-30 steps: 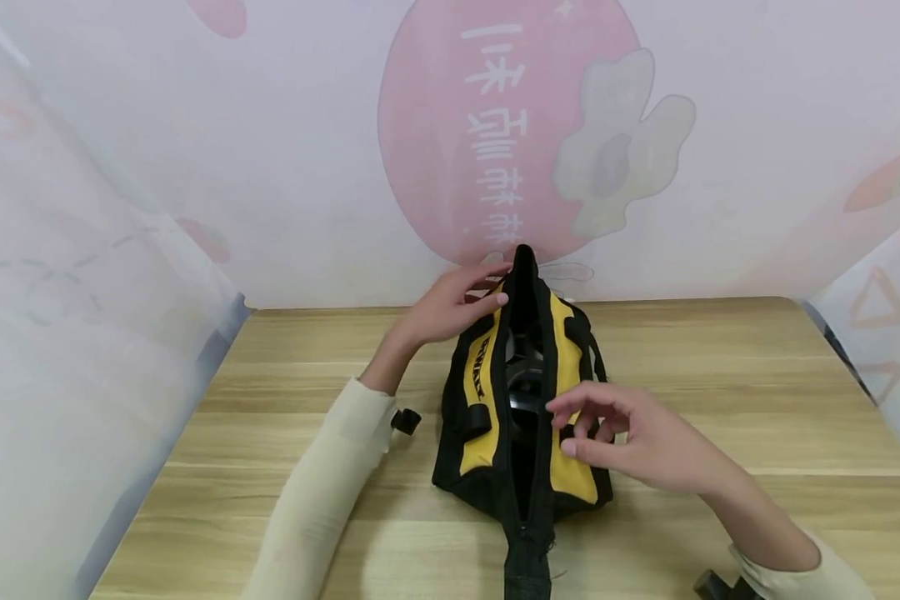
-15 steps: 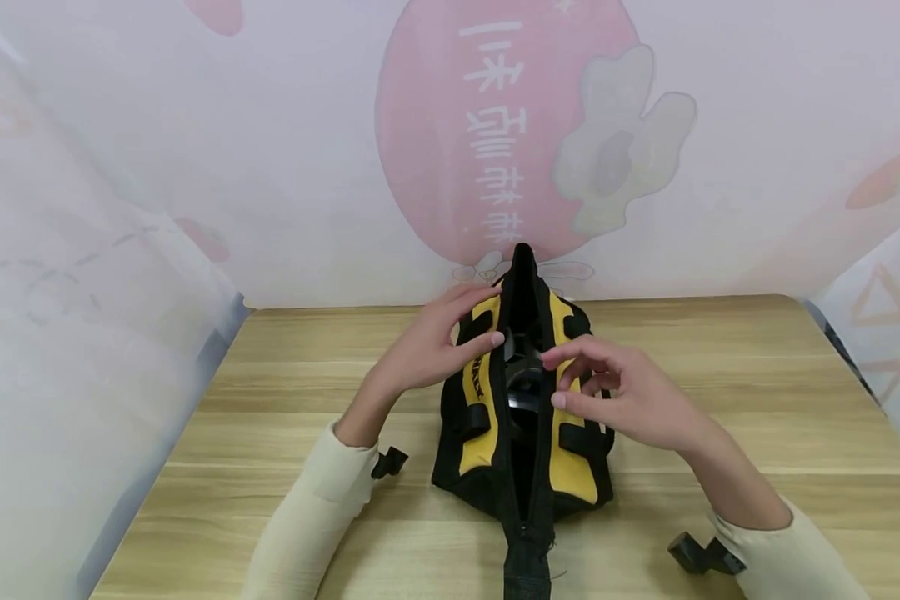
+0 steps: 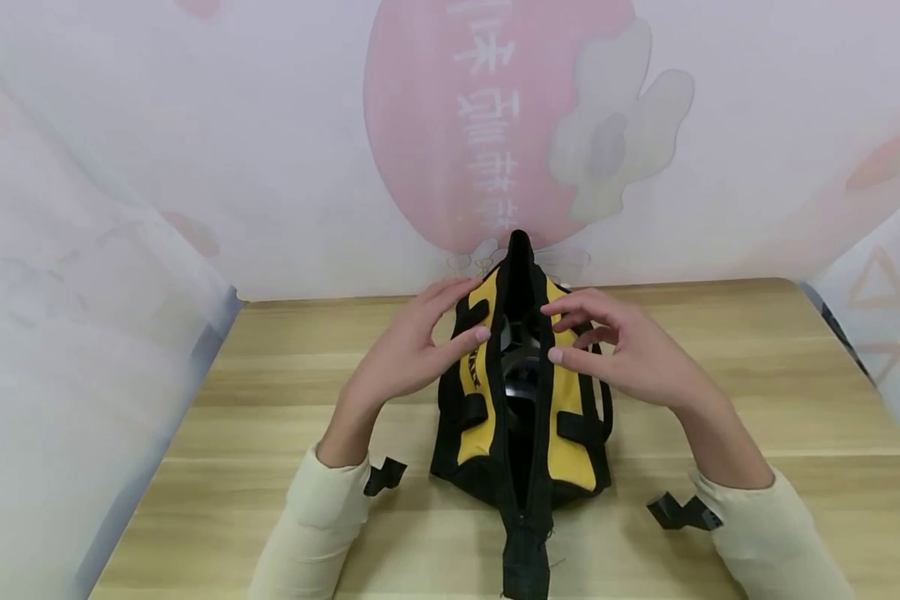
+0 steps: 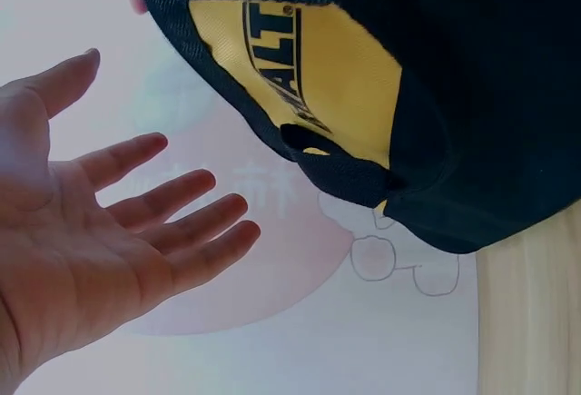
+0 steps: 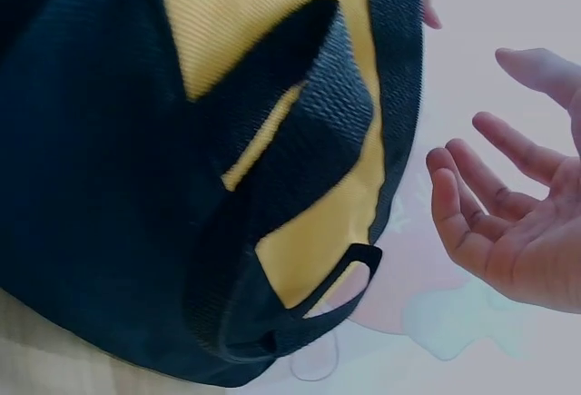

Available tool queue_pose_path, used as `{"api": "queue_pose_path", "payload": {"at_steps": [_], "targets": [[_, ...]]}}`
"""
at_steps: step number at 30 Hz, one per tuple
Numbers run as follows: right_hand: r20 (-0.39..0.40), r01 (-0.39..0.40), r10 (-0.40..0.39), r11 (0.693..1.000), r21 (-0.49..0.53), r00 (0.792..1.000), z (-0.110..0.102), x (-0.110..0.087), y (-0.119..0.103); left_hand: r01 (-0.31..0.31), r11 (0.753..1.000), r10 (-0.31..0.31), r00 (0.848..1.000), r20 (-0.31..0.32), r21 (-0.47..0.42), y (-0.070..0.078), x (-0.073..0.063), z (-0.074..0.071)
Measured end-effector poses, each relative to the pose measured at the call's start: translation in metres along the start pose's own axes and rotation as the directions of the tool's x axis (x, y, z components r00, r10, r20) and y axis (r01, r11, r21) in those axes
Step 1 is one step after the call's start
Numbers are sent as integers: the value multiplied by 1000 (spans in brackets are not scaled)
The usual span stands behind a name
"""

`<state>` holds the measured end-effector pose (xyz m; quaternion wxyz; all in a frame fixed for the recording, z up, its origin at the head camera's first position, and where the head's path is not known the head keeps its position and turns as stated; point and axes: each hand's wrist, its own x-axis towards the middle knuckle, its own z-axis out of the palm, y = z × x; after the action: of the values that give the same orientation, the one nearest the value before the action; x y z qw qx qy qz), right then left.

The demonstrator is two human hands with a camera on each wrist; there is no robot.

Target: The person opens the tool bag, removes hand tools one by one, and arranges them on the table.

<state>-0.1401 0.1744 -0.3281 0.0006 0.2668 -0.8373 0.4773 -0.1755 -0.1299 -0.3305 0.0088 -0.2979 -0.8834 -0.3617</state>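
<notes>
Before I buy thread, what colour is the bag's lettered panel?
The panel is yellow; best view: left wrist.

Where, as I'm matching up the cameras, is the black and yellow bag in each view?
Head: the black and yellow bag is in the lower middle.
Left wrist: the bag is at the upper right, cut off by the top and right edges.
Right wrist: the bag is at the left, cut off by the top and left edges.
Shared landmark: the wooden tabletop, low in the head view, lower right in left wrist, lower left in right wrist.
</notes>
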Motion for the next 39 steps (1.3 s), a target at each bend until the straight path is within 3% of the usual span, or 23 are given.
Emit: {"api": "queue_pose_path", "payload": {"at_steps": [5, 15, 25, 39], "targets": [[11, 21, -21, 1000, -13, 1000, 3, 5, -1, 5, 999, -5, 1000, 4, 43, 6, 2, 1], [-16, -10, 9, 998, -59, 1000, 9, 8, 0, 0, 996, 2, 1000, -18, 90, 8, 1, 2], [-4, -104, 105, 979, -175, 994, 21, 2, 4, 16, 995, -16, 1000, -1, 100, 5, -3, 15], [50, -162, 177, 961, -222, 983, 27, 1, -3, 28, 995, -30, 999, 26, 95, 13, 2, 29]]}}
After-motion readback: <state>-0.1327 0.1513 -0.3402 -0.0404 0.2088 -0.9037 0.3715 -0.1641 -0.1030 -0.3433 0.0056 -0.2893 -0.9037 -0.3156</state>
